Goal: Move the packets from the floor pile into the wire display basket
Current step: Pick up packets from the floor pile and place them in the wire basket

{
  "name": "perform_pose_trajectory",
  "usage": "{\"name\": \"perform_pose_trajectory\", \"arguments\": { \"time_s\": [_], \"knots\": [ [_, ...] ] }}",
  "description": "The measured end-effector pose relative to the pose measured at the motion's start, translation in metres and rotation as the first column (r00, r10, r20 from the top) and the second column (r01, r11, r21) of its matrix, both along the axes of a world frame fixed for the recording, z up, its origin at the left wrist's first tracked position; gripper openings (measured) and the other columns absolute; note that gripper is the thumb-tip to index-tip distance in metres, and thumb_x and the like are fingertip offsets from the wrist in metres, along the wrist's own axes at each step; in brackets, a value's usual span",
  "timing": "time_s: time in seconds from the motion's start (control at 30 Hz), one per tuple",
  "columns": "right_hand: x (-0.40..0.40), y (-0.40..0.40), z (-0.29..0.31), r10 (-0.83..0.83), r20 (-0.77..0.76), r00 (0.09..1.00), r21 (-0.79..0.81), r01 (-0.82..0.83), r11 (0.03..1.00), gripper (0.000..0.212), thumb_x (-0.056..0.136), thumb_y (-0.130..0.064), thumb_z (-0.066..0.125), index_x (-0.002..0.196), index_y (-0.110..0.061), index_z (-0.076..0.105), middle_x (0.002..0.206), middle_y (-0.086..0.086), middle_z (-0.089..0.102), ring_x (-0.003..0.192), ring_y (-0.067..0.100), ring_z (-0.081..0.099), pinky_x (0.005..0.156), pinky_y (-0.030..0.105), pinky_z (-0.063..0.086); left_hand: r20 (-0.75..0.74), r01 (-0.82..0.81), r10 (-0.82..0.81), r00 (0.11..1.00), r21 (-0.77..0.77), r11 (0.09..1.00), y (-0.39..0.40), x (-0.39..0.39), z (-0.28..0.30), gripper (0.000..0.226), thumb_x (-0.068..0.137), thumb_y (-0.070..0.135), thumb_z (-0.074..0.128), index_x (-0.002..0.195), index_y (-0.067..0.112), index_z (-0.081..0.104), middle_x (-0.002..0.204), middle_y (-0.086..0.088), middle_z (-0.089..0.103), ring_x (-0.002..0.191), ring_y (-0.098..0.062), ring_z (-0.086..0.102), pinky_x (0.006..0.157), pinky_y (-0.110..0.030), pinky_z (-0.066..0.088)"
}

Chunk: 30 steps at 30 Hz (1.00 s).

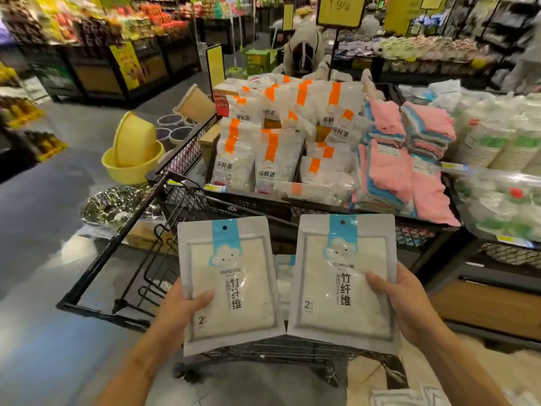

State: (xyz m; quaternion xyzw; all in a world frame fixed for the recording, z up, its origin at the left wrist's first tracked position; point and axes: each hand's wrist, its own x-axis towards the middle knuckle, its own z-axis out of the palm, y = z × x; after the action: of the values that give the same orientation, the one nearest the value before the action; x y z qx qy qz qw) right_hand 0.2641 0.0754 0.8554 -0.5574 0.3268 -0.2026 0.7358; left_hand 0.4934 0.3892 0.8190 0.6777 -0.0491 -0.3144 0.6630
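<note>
A supermarket aisle, with a grey floor [44,244] and produce stands blurred at eleven o'clock, lies behind two flat white packets with blue header strips. The left packet [229,285] sits at seven o'clock of centre and the right packet [344,276] at five o'clock, both held upright side by side over a black wire cart [140,227], their lower inner corners touching. The left hand [181,310] pinches its packet at the lower left edge with the thumb across the face; the right hand [401,300] grips the right edge of the other in the same way. So each grip is closed on one packet.

They look light, with glossy film that could slip, and a soft folded cloth inside, so they should flex rather than break. Holding at a side edge, thumb on front, seems sound.

A sliver of a third like packet shows between the two, lower down; the floor pile itself is not clear to see. The wire display basket [292,202] at twelve o'clock holds orange-striped bags [272,159], about a dozen visible, with stacks of pink and blue cloths [409,159] at one o'clock. Yellow basins [133,150], two nested, stand at ten o'clock.
</note>
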Motion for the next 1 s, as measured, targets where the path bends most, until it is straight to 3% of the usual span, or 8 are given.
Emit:
{"name": "perform_pose_trajectory", "arguments": {
  "time_s": [0.2,0.37,0.6,0.8,1.0],
  "knots": [
    [0.043,-0.028,-0.033,-0.062,-0.079,0.995,0.031,0.064,0.997,0.03,0.094,-0.004,0.066,0.123,-0.012,0.062,0.11,0.017,0.077,0.095,0.035,0.077,0.07,0.045,0.065,-0.065,0.006,-0.002,0.998,0.07,0.998,-0.026,0.037,-0.026,0.032,0.093,0.001,0.062,0.122,0.012,0.057,0.108,-0.009,0.077,0.098,-0.029,0.076,0.08,-0.049,0.061],
    [0.088,-0.058,-0.063,-0.03,-0.145,0.989,0.067,0.04,0.997,0.029,0.095,-0.006,0.065,0.122,-0.015,0.063,0.108,0.012,0.078,0.094,0.03,0.077,0.068,0.039,0.065,-0.133,-0.012,0.031,0.991,0.14,0.99,-0.052,0.075,-0.047,0.032,0.092,0.002,0.062,0.123,0.008,0.058,0.114,-0.012,0.075,0.102,-0.03,0.074,0.085,-0.055,0.061],
    [0.144,-0.095,-0.115,0.01,-0.26,0.966,0.136,0.026,0.99,0.032,0.096,-0.004,0.065,0.126,-0.016,0.063,0.112,0.008,0.078,0.097,0.028,0.077,0.074,0.045,0.065,-0.161,-0.022,0.061,0.985,0.235,0.972,-0.093,0.123,-0.087,0.026,0.093,-0.001,0.062,0.117,0.01,0.06,0.103,-0.006,0.078,0.097,-0.026,0.075,0.072,-0.04,0.064],
    [0.174,-0.107,-0.168,0.0,-0.429,0.903,0.164,0.078,0.983,0.032,0.095,-0.007,0.068,0.125,-0.018,0.062,0.115,0.009,0.076,0.101,0.029,0.075,0.087,0.056,0.061,-0.196,0.02,0.041,0.98,0.301,0.953,-0.117,0.158,-0.15,0.031,0.092,-0.003,0.065,0.115,0.018,0.06,0.097,0.003,0.079,0.091,-0.017,0.076,0.065,-0.031,0.063],
    [0.2,-0.105,-0.239,-0.016,-0.587,0.809,0.171,0.144,0.975,0.031,0.096,-0.006,0.066,0.126,-0.015,0.06,0.111,0.009,0.076,0.097,0.029,0.076,0.079,0.052,0.064,-0.258,0.091,-0.004,0.966,0.326,0.941,-0.126,0.191,-0.231,0.039,0.089,-0.003,0.07,0.122,0.016,0.062,0.111,-0.005,0.077,0.101,-0.024,0.074,0.07,-0.029,0.062]
  ]
}}
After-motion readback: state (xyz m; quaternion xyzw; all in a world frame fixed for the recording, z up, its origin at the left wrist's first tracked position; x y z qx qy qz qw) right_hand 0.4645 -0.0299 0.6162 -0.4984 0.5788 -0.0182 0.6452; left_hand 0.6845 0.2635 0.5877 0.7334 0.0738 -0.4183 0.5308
